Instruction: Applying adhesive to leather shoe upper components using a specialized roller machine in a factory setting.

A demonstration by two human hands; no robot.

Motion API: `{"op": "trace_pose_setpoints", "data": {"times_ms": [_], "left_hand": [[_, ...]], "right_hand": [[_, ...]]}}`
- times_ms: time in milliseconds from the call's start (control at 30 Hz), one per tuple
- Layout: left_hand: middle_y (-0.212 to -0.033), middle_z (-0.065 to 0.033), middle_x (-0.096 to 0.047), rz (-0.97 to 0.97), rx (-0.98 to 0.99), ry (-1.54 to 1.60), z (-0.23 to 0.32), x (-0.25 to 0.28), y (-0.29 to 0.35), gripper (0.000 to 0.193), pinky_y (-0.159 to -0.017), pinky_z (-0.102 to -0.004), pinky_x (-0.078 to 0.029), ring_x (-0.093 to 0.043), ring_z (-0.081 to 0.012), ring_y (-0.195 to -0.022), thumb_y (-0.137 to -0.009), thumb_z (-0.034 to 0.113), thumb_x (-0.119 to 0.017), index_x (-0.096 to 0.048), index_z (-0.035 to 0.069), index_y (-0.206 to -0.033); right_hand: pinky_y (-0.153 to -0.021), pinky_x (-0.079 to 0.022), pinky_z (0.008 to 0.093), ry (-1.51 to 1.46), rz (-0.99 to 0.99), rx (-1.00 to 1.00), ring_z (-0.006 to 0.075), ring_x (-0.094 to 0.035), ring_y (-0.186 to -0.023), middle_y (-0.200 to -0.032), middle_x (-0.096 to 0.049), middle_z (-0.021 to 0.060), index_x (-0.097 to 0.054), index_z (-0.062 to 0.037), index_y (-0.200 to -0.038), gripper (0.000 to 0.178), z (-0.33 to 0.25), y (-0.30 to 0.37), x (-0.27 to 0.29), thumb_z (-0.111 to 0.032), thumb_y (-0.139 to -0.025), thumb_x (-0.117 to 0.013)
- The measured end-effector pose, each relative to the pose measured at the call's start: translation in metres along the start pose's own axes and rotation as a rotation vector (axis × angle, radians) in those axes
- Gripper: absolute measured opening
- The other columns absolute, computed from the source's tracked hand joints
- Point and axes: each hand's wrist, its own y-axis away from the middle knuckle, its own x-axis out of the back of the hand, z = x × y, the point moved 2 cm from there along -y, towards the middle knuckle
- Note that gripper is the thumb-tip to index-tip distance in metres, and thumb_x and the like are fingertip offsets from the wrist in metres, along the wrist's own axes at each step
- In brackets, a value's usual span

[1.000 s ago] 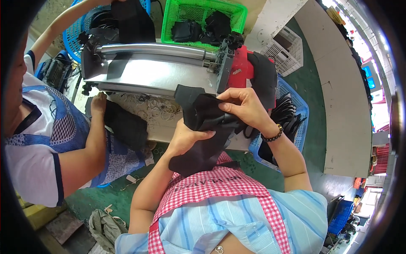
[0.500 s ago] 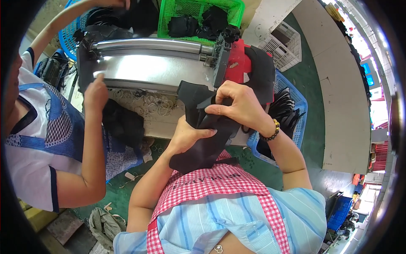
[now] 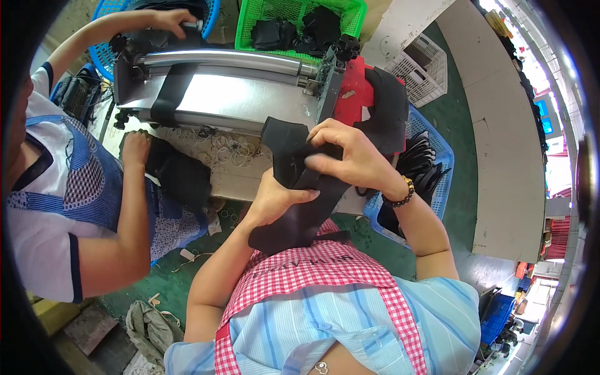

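Note:
In front of my apron I hold a stack of black cut fabric pieces, flat, curved in outline and tilted. My left hand is closed around the stack's left side, its thumb lying across the top. At the upper right edge of the stack, my right hand is pinched on the black material; its thumb and fingertips are slightly blurred. Just beyond the stack stands a metal roller machine, with a black strip lying over its bright plate.
A co-worker sits at the left, one hand near a pile of black pieces. A green basket stands behind the machine. At the right are a blue basket and a white crate. Pale rings litter the bench.
A black strip now lies across the machine's plate. The co-worker's near hand has moved down to the pile, the far hand over the roller's back. My fingers shifted slightly on the stack.

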Motion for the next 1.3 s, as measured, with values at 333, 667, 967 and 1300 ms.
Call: {"op": "trace_pose_setpoints", "data": {"times_ms": [333,667,967,1300], "left_hand": [[-0.109,-0.0061,-0.058,-0.028,0.061,0.023,-0.002,-0.003,0.004,0.061,-0.089,-0.0287,-0.047,-0.057,-0.0151,-0.097,-0.063,-0.001,-0.078,-0.051,-0.002,-0.118],[-0.11,-0.0084,-0.06,-0.051,-0.003,0.159,-0.013,0.005,0.001,0.058,-0.087,-0.0292,-0.048,-0.059,-0.0171,-0.097,-0.063,-0.001,-0.078,-0.055,-0.002,-0.117],[-0.108,-0.0067,-0.061,-0.059,0.029,0.168,-0.025,0.015,-0.001,0.05,-0.087,-0.0294,-0.047,-0.058,-0.0159,-0.098,-0.065,-0.002,-0.074,-0.058,-0.002,-0.112],[-0.11,-0.0073,-0.059,-0.169,0.202,0.678,-0.001,0.004,0.024,0.043,-0.088,-0.0298,-0.045,-0.057,-0.0163,-0.099,-0.079,0.009,-0.067,-0.053,0.002,-0.119]], "right_hand": [[-0.077,-0.048,0.0266,0.027,0.026,0.059,0.0183,-0.061,-0.087,-0.1,-0.061,0.0082,-0.062,0.0047,-0.089,0.009,0.002,0.008,-0.004,0.005,-0.08,-0.061],[-0.086,-0.042,0.0313,-0.081,-0.21,-0.173,0.0211,-0.052,-0.096,-0.102,-0.051,0.0093,-0.058,-0.0018,-0.108,0.058,0.02,0.018,0.013,-0.031,-0.065,-0.082],[-0.087,-0.043,0.0304,0.081,-0.051,0.228,0.0228,-0.052,-0.105,-0.119,-0.049,0.0084,-0.065,-0.006,-0.086,0.03,0.012,0.04,0.006,0.003,-0.059,-0.075],[-0.073,-0.049,0.0281,-0.277,0.029,0.052,0.018,-0.063,-0.082,-0.091,-0.066,0.0127,-0.06,0.0004,-0.077,0.017,0.019,0.041,0.006,0.008,-0.065,-0.07]]}}
